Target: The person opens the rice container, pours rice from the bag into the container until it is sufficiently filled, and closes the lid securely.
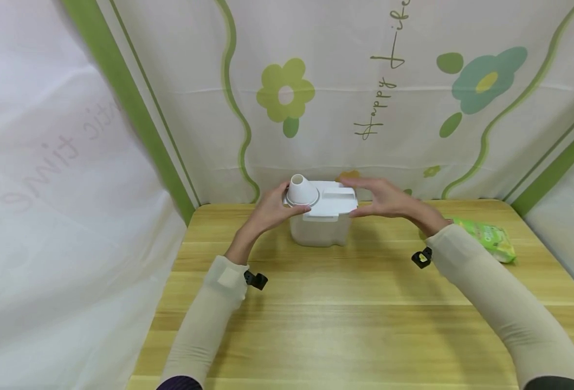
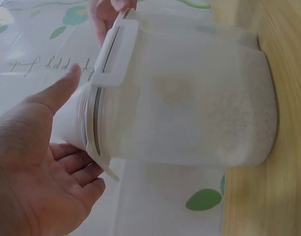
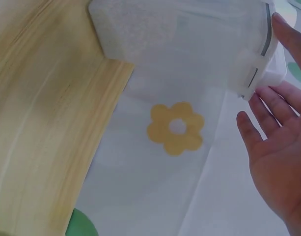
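A translucent storage container (image 1: 318,232) with a white lid (image 1: 337,202) stands upright near the table's back edge. Pale grainy contents (image 2: 238,123) show through its lower part. On the lid's left side rises a white cone-shaped piece (image 1: 302,190); a raised handle (image 1: 339,192) lies to its right. My left hand (image 1: 270,208) grips the lid's left end, thumb in front beside the cone and fingers curled behind. At the right end, my right hand (image 1: 383,197) holds the lid between thumb and fingers; its little finger (image 3: 248,128) sticks out free.
A green printed bag (image 1: 490,238) lies on the wooden table (image 1: 326,325) at the right, partly behind my right forearm. A white patterned curtain (image 1: 326,146) hangs right behind the table, with more white cloth (image 1: 96,244) along the left side.
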{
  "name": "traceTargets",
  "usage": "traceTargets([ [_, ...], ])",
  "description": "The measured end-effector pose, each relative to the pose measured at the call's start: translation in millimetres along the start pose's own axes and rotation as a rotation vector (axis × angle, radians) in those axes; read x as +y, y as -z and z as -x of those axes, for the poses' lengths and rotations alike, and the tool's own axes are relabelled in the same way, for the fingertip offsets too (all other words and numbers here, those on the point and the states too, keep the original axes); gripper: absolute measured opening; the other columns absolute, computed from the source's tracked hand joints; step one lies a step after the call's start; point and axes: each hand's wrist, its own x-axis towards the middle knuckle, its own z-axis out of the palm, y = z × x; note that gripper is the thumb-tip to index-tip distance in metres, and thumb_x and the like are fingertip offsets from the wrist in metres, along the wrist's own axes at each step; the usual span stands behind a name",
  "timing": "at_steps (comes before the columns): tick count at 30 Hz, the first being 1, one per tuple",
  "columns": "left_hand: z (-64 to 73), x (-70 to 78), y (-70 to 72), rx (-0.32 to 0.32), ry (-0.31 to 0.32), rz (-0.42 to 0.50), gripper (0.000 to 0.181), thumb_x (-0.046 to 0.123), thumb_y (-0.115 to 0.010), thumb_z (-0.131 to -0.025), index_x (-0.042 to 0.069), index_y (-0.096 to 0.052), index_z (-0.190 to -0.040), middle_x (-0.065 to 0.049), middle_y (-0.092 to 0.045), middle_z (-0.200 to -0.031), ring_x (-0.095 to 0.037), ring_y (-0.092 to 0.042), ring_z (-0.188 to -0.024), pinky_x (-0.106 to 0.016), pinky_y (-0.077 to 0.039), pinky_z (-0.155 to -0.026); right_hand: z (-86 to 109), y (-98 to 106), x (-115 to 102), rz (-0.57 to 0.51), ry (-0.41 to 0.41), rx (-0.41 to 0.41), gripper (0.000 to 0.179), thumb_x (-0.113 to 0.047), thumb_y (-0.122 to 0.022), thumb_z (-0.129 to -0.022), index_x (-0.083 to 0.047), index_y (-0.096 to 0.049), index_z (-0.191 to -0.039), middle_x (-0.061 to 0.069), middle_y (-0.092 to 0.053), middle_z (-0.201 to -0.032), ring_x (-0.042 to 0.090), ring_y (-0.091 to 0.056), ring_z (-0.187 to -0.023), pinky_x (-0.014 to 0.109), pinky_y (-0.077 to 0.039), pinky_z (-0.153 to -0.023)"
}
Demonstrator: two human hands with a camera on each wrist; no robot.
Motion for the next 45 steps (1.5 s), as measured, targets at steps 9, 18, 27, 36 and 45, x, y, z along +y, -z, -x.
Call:
traceTargets([
  [9,-3.1,2.0,-7.4,0.067,0.025,-0.056,0.079,0.032,-0.088,-0.090,-0.002,-0.052,-0.152,-0.021,-0.064,-0.143,-0.034,-0.061,-0.133,-0.047,-0.049,-0.113,-0.9,-3.8,-1.4,0.053,0.020,-0.025,0.083,-0.033,-0.090,-0.086,-0.002,-0.054,-0.154,0.017,-0.052,-0.158,0.043,-0.052,-0.142,0.063,-0.043,-0.115],
  [18,-7.9,-1.5,-6.3,0.083,0.047,-0.019,0.082,0.032,-0.088,-0.089,0.001,-0.051,-0.155,-0.020,-0.060,-0.150,-0.033,-0.055,-0.142,-0.046,-0.043,-0.119,5.5,-7.4,-3.7,0.127,0.044,0.023,0.082,-0.038,-0.090,-0.086,-0.002,-0.056,-0.152,0.019,-0.053,-0.156,0.043,-0.057,-0.138,0.062,-0.047,-0.112],
  [27,-13.5,-5.5,-7.4,0.128,0.075,-0.029,0.073,0.036,-0.087,-0.091,0.003,-0.059,-0.150,-0.015,-0.062,-0.148,-0.029,-0.055,-0.142,-0.043,-0.043,-0.119,14.2,-8.9,-15.6,0.195,0.124,0.051,0.078,-0.031,-0.091,-0.085,0.005,-0.059,-0.146,0.027,-0.057,-0.148,0.049,-0.062,-0.128,0.063,-0.054,-0.102],
  [36,-20.6,-7.2,-8.8,0.160,0.151,-0.039,0.067,0.045,-0.085,-0.090,0.009,-0.066,-0.144,-0.016,-0.066,-0.142,-0.022,-0.067,-0.117,-0.036,-0.054,-0.096,17.0,-17.2,-34.2,0.304,0.117,0.102,0.070,-0.035,-0.090,-0.086,0.009,-0.067,-0.135,0.027,-0.066,-0.137,0.048,-0.066,-0.124,0.063,-0.054,-0.102],
  [45,-26.3,-10.1,-12.5,0.213,0.154,-0.014,0.057,0.043,-0.085,-0.091,0.013,-0.072,-0.137,-0.016,-0.067,-0.140,-0.009,-0.031,-0.059,-0.024,-0.031,-0.053,14.7,-36.4,-66.2,0.562,0.089,0.223,0.066,-0.051,-0.088,-0.083,0.008,-0.076,-0.110,0.023,-0.079,-0.102,0.032,-0.076,-0.072,0.044,-0.059,-0.056],
])
